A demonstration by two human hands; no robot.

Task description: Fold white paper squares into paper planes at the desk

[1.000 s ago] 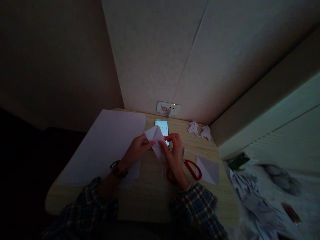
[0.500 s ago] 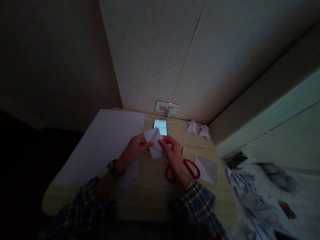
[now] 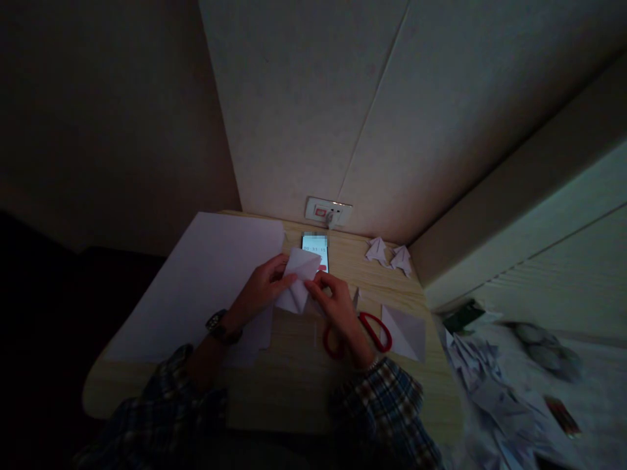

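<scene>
Your left hand (image 3: 267, 282) and right hand (image 3: 336, 300) sit close together but apart above the middle of the tabletop (image 3: 279, 385), nearer its far edge than its near one. The left has its thumb stretched toward the right hand, fingers curled beneath, in a pinching grip. The right is bent inward, thumb and forefinger closing at the tips, the other fingers folded. Your forearms come in over the near edge and converge, the left slanting from the near left corner. Plaid sleeves (image 3: 385, 398) stop short of both bare wrists (image 3: 360, 346).
</scene>
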